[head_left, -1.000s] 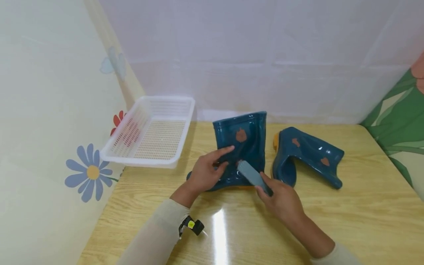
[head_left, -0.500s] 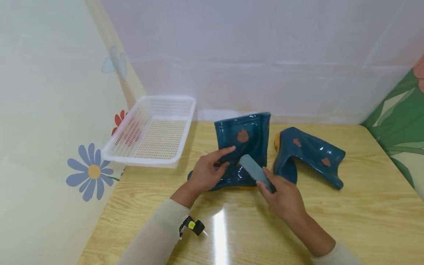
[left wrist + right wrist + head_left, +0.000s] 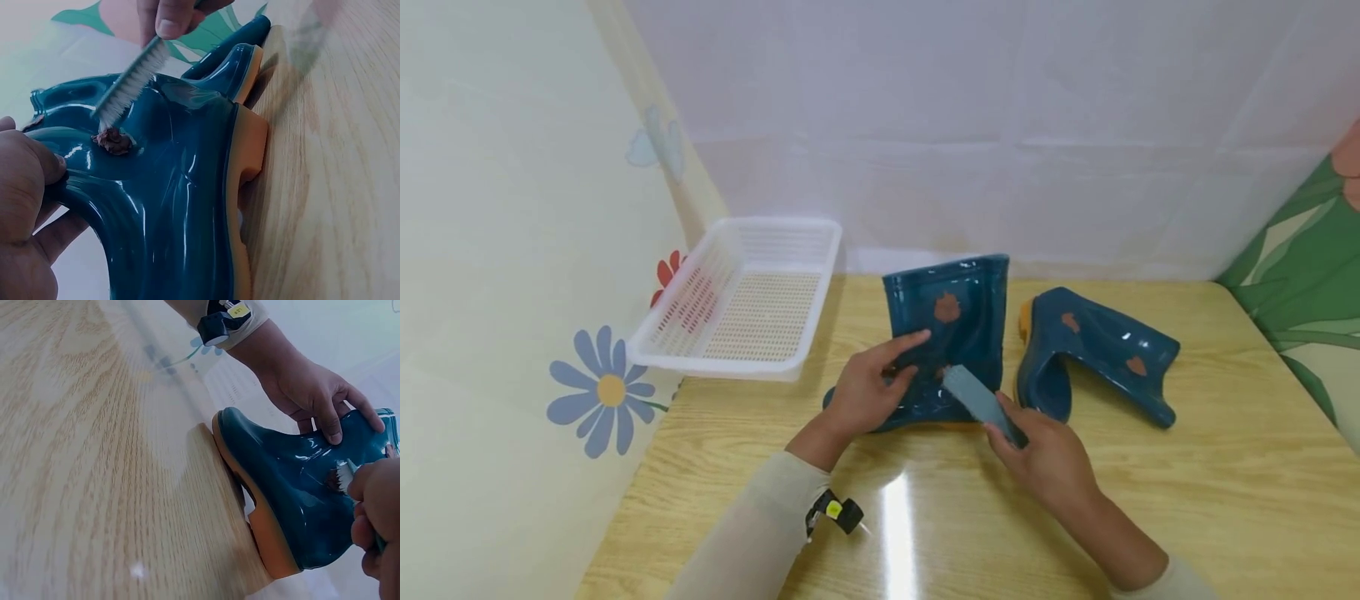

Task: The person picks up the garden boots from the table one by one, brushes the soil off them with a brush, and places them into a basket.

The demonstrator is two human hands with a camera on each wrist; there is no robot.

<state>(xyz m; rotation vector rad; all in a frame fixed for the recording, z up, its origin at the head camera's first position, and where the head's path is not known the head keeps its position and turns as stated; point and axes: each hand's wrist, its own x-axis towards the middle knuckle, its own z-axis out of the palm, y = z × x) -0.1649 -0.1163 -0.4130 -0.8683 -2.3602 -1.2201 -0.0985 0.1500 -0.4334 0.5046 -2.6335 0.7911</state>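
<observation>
A glossy dark teal rain boot with an orange sole stands upright on the table, toe to the left. My left hand grips the front of its shaft, thumb and forefinger on the near side, other fingers partly hidden behind. My right hand holds a blue-grey scrubbing brush by its lower end. The brush's white bristles touch a brown mud-like clump on the boot's side. Higher on the shaft is another brown patch.
A second teal boot with brown patches lies tipped over at the right. At the back left stands a white plastic basket with slotted sides. Behind the wood-patterned table hangs a pale wall covering.
The brush moved slightly up the boot's side, then back down, in my right hand. The boot's shaft shifted a little to the right and partly back. My left hand keeps its grip.
</observation>
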